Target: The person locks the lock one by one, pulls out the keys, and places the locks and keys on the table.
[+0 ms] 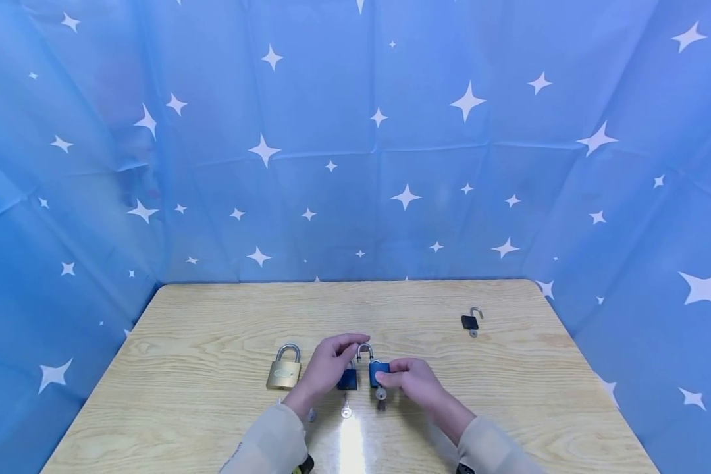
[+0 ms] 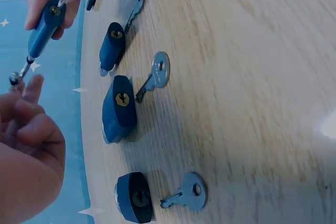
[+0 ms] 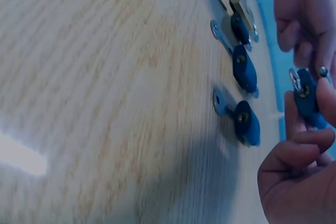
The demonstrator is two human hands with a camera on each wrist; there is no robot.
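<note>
My right hand (image 1: 416,380) grips a blue padlock (image 1: 378,375) by its body, raised over the table. A key (image 1: 381,394) sits in its keyhole, and its shackle (image 1: 365,350) stands sprung out of the body. At that shackle, the thumb and forefinger of my left hand (image 1: 326,370) pinch the curved metal. In the left wrist view, several blue padlocks stand in a row on the table: one (image 2: 112,48) far, one (image 2: 119,111) midway, one (image 2: 135,198) near. Loose keys lie in front of them, one of them a round-headed key (image 2: 159,71).
A large brass padlock (image 1: 283,375) stands left of my left hand. Farther back on the right lies a small black padlock (image 1: 470,322) with its shackle open and a key at it. The wooden table (image 1: 213,322) ends at a blue star-patterned curtain (image 1: 343,184).
</note>
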